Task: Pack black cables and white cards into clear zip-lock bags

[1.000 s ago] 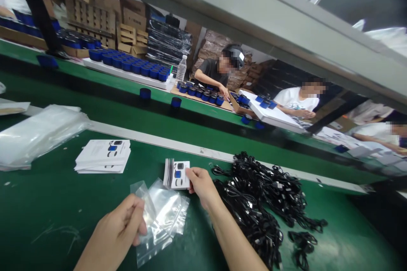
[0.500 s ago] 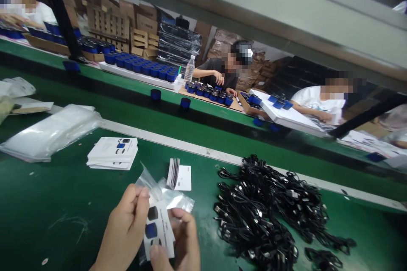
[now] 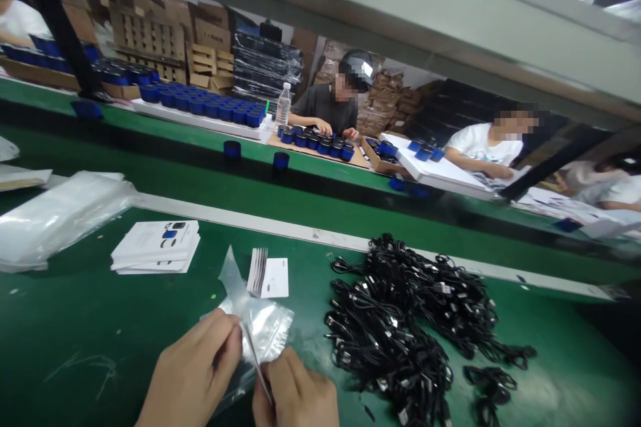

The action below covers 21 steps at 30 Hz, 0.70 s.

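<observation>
At the bottom of the view, my left hand [image 3: 193, 373] pinches a clear plastic bag [image 3: 260, 330] that lies partly on the green table [image 3: 75, 327]. My right hand [image 3: 295, 393] is closed on a small printed card [image 3: 261, 368], seen edge-on at the bag's mouth. Just beyond the bag lies a small fanned stack of cards [image 3: 268, 275]. A bigger pile of printed cards [image 3: 156, 247] sits to the left. To the right of my hands spreads a heap of bundled black cables [image 3: 400, 320].
A stack of clear bags [image 3: 55, 213] lies at the left. Beyond a grey rail runs a green conveyor [image 3: 300, 197] carrying blue cylinders [image 3: 231, 149]. Across it, other people work at trays of blue cylinders [image 3: 313, 140]. A water bottle [image 3: 283, 107] stands there.
My right hand took a card from the small fanned stack and brought it to the bag in my left hand. The card has turned from face-up to edge-on.
</observation>
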Each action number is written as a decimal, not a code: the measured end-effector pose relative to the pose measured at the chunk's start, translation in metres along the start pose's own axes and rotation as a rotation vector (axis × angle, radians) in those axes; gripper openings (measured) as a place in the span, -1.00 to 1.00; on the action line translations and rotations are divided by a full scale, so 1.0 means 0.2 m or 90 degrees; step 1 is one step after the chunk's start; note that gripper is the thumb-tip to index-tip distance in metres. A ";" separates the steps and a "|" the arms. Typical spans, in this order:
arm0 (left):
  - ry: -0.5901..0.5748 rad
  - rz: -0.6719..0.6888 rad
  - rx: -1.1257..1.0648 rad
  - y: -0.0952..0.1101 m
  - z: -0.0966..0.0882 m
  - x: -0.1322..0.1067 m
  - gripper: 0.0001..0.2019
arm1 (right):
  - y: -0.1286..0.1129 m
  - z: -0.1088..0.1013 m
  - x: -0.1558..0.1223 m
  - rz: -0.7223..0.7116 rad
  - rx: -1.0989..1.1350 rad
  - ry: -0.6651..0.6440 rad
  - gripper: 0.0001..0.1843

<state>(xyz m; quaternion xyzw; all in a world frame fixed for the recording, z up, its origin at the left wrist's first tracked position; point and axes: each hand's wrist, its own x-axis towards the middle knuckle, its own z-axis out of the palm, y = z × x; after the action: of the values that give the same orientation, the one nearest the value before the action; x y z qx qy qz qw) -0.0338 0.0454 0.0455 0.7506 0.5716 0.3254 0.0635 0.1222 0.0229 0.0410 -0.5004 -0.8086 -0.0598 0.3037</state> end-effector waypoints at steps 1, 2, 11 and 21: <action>-0.003 0.038 0.018 -0.01 0.02 -0.01 -0.70 | 0.01 0.00 0.00 0.014 0.000 -0.024 -0.78; -0.004 0.066 0.033 -0.01 0.04 -0.03 -0.70 | 0.01 0.00 0.00 0.032 0.000 -0.045 -0.79; -0.021 0.069 -0.026 0.03 0.04 -0.03 -0.68 | 0.01 -0.03 -0.01 0.042 0.063 -0.158 -0.83; -0.135 -0.139 -0.123 0.04 0.05 -0.02 -0.69 | 0.01 -0.07 0.03 0.313 0.371 -0.111 -0.87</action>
<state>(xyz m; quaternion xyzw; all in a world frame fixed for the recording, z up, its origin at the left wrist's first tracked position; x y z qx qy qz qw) -0.0234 0.0411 0.0393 0.7046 0.6057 0.2893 0.2303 0.1281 0.0221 0.0549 -0.5752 -0.6706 0.2892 0.3684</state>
